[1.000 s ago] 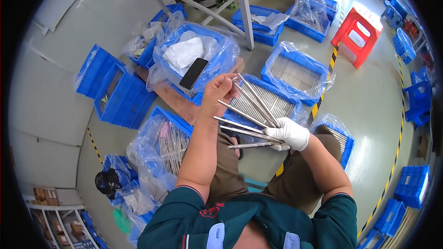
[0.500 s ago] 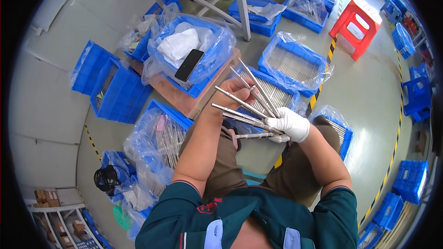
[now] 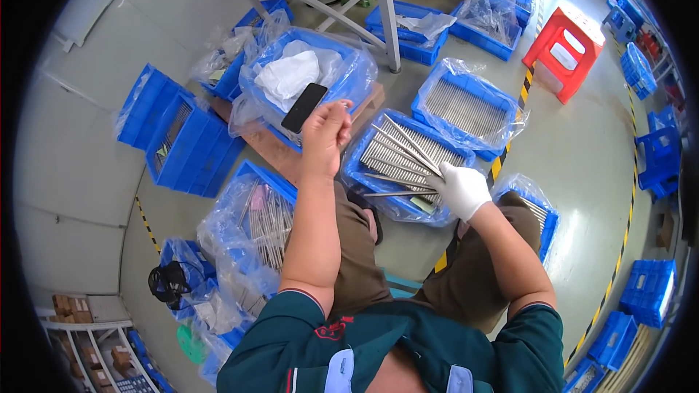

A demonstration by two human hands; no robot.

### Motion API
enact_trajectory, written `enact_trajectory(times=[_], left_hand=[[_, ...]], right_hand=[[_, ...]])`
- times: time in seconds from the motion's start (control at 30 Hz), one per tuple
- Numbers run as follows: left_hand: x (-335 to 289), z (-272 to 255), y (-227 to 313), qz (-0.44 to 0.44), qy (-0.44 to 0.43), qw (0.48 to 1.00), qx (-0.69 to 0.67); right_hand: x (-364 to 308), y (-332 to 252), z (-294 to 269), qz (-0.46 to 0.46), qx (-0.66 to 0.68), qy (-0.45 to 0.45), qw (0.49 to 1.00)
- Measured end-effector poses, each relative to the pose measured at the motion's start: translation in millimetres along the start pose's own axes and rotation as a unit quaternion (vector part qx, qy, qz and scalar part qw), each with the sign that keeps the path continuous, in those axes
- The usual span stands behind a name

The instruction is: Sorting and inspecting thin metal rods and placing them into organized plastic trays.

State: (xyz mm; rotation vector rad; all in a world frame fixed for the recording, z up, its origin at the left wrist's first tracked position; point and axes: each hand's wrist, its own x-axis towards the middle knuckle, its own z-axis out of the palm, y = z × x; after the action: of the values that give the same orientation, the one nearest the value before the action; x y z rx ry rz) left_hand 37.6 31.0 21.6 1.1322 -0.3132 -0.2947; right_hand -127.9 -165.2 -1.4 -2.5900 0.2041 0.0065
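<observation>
Your gloved right hand [image 3: 464, 189] is clamped on a fan of metal rods [image 3: 399, 153] above a blue bin [image 3: 364, 167]; your bare left hand [image 3: 325, 131] is loosely curled, empty.

I am seeing the right hand [image 3: 463, 189] only as a white glove, so its fingers are lying hidden where they are closing on the metal rods [image 3: 404, 156]; the rod ends are vanishing under the glove, and I am not able to count them; the left hand [image 3: 325, 131] is showing me its back, so I am not telling whether anything is sitting in its fingertips; plastic liners are blurring the contents of the blue bin [image 3: 266, 218] by the left knee; my own forearms are hiding the floor beneath them.
</observation>
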Motion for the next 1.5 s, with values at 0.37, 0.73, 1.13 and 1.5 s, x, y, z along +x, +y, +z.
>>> enact_trajectory(times=[0.37, 0.73, 1.13, 1.5], left_hand=[[-1.9, 8.1, -23.4, -0.150, -0.059, 0.987, -0.021], [-7.1, 20.9, -25.6, -0.203, -0.099, 0.972, -0.067], [-21.2, 35.5, -37.1, -0.267, -0.153, 0.951, -0.042], [-13.6, 28.3, -40.7, -0.163, -0.054, 0.984, 0.053]], right_hand=[[2.5, 1.3, 6.2, 0.007, -0.037, 0.045, 0.998], [0.2, -2.1, -1.3, 0.024, -0.029, 0.041, 0.998], [2.0, -3.5, 3.3, 0.027, -0.022, 0.052, 0.998], [4.9, 6.9, 5.9, 0.010, -0.032, 0.049, 0.998]])
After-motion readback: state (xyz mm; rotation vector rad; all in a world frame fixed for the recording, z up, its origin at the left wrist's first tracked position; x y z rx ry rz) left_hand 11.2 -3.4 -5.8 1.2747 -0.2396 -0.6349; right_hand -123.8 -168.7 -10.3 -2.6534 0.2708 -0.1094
